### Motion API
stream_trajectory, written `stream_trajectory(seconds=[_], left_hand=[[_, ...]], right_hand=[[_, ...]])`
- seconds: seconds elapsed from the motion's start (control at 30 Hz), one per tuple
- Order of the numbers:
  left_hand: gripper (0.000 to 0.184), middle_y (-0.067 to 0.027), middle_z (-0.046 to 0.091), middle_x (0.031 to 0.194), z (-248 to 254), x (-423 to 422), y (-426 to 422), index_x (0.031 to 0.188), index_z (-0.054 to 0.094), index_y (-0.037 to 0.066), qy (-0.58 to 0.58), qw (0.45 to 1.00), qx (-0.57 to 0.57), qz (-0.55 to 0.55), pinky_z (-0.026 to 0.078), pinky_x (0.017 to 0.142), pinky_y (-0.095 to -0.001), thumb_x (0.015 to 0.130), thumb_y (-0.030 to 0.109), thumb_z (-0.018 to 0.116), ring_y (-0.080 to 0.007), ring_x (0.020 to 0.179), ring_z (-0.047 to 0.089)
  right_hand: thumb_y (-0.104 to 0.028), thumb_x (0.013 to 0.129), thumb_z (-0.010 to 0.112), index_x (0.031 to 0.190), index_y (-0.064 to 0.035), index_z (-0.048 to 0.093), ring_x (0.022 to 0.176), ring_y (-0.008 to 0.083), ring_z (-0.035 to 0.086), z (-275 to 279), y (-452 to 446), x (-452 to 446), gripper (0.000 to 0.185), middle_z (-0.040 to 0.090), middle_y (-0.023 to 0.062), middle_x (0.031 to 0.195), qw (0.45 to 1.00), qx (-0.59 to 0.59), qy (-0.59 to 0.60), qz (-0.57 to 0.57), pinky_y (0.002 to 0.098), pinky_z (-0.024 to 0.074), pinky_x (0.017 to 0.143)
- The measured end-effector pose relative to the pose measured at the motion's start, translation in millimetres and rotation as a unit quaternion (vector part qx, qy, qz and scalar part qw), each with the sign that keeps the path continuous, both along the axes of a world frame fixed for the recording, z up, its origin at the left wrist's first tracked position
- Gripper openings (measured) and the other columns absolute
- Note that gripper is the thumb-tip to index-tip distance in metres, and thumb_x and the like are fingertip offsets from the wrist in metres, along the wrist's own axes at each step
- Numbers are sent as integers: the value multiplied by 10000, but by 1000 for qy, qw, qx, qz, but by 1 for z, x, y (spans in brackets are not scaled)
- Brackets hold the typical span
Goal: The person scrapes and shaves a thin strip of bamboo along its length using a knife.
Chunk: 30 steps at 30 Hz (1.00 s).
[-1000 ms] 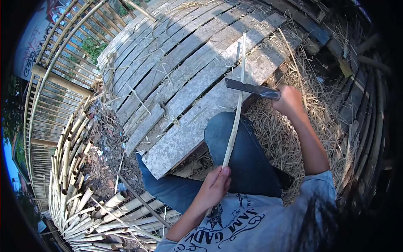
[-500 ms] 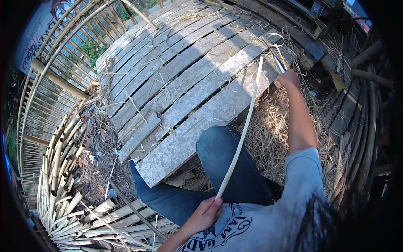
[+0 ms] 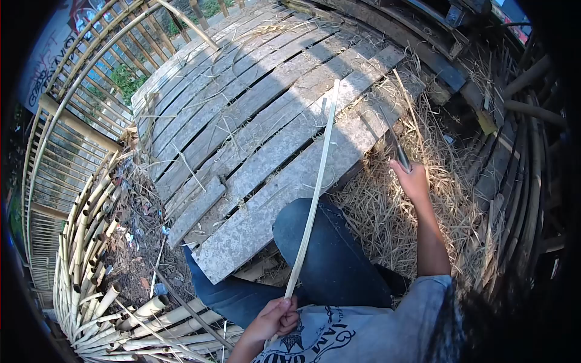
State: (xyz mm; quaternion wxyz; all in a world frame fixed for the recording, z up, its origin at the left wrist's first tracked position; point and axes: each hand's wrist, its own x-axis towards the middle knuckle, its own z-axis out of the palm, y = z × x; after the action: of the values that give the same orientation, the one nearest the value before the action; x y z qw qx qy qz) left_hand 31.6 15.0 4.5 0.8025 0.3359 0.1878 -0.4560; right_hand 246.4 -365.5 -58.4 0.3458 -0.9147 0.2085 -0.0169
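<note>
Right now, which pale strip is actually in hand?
The long strip gripped by the left hand, crossing above the knee and out over the planks; other strips lie loose.

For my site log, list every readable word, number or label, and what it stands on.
"AM", on the shirt; the letter before it is unclear.
"GAD", on the shirt, cut by the picture's edge.
Small shirt lettering: too small to read.
Graffiti on the wall: too blurred.

two hands (image 3: 275, 320), one knife (image 3: 400, 152), one held strip (image 3: 313, 209), one platform (image 3: 236, 248)
</note>
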Motion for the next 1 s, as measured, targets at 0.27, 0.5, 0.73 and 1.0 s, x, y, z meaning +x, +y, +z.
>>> stream_trajectory(seconds=[0.27,0.5,0.73,1.0], left_hand=[[413,44,230,546,-5,-3,-7,760,333,128,16,999,-36,13,142,367,-235,957,478,430,-66,430,207],[396,49,232,539,2,-4,-22,760,339,123,-34,998,44,11,157,381,-237,981,447,393,-62,433,206],[379,55,213,551,4,-3,-23,771,326,125,11,1000,-24,14,155,379,-228,1007,422,337,-52,429,198],[387,54,214,553,3,-14,-19,765,321,123,1,1000,-27,9,151,376,-225,1010,423,322,-50,431,197]], right_hand=[[-521,738,709,637,-40,561,494,217,559,53,80,-44,513,494,67,484,970,14,-43,238,352,430,512],[-803,660,554,589,-69,519,490,303,610,58,83,-60,738,528,95,488,906,-101,-58,407,411,479,496],[-779,648,594,624,-52,527,534,306,617,44,71,-34,730,553,115,534,907,-150,-97,380,405,497,524],[-764,732,520,733,-9,625,546,309,627,35,44,21,762,597,140,570,947,-190,15,260,420,507,566]])
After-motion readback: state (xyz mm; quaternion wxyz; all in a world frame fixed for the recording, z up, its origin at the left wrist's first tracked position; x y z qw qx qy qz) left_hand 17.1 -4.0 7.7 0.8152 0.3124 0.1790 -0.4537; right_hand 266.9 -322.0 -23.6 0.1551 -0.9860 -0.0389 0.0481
